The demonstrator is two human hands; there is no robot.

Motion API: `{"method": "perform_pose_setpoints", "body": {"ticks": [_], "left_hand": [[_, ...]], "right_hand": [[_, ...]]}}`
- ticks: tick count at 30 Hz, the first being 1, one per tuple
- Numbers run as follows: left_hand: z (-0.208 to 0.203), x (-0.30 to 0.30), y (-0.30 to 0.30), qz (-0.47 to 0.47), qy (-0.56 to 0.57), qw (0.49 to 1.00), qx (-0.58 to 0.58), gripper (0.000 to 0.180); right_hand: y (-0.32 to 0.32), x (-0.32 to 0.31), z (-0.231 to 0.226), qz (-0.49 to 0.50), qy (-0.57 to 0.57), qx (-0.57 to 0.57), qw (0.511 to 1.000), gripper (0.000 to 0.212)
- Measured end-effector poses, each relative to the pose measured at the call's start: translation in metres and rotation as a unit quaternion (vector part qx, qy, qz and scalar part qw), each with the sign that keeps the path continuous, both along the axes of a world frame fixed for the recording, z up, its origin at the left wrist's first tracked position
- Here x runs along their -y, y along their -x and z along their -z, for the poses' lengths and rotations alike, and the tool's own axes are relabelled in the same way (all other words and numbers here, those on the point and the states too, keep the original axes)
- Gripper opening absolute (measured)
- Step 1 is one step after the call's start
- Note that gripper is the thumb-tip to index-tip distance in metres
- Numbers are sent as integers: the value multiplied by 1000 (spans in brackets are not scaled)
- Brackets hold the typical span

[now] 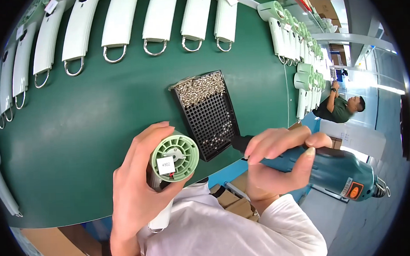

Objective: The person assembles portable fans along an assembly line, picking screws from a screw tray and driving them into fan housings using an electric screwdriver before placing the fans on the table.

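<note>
My left hand (141, 175) is wrapped round what looks like a hair dryer body, its light-green round end (184, 152) turned up. Ribs, a metal part at the centre and a white paper label show in that end. Below my palm, part of its white handle (164, 216) and a metal hanging loop show. My right hand (283, 159) grips a teal electric screwdriver (335, 173), held sideways. Its black nose points left, by the near right edge of a black screw tray (196, 123). Small screws (199, 90) lie heaped at the tray's far end; others are scattered over its perforated grid.
White handles with metal loops (158, 21) line the far and left edges of the green table (100, 102). More green-and-white bodies (305, 79) stand in rows on the right. Cardboard boxes (237, 206) are below the near edge. Another person (339, 106) is at the far right.
</note>
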State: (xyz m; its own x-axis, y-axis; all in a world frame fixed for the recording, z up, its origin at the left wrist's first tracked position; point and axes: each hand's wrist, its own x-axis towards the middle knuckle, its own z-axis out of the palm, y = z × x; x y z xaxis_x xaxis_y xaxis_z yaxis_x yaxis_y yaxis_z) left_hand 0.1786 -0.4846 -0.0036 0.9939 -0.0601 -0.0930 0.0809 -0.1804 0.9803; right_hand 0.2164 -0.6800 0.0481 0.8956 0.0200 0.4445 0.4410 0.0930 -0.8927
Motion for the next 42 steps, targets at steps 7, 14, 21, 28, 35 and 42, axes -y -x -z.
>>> {"method": "perform_pose_setpoints", "body": {"ticks": [7, 14, 21, 28, 35, 42], "left_hand": [[-1, -2, 1, -3, -20, 1000, 8, 69], [-3, -5, 1, -11, 19, 1000, 0, 66], [-4, -5, 2, -3, 18, 1000, -8, 68], [-4, -8, 3, -4, 17, 1000, -24, 64], [-2, -11, 2, 10, 17, 1000, -17, 64], [-2, -13, 2, 18, 25, 999, -31, 65]], "right_hand": [[-1, -12, 6, 31, 80, 46, 995, 19], [-2, -13, -5, 27, 34, 86, 995, 23], [1, -32, -39, -36, -47, 157, 986, 31], [-6, -68, -38, -72, -39, 163, 983, 32], [0, -94, -39, -75, -97, 173, 977, 29], [0, -99, -31, -65, -59, 176, 980, 29]]}}
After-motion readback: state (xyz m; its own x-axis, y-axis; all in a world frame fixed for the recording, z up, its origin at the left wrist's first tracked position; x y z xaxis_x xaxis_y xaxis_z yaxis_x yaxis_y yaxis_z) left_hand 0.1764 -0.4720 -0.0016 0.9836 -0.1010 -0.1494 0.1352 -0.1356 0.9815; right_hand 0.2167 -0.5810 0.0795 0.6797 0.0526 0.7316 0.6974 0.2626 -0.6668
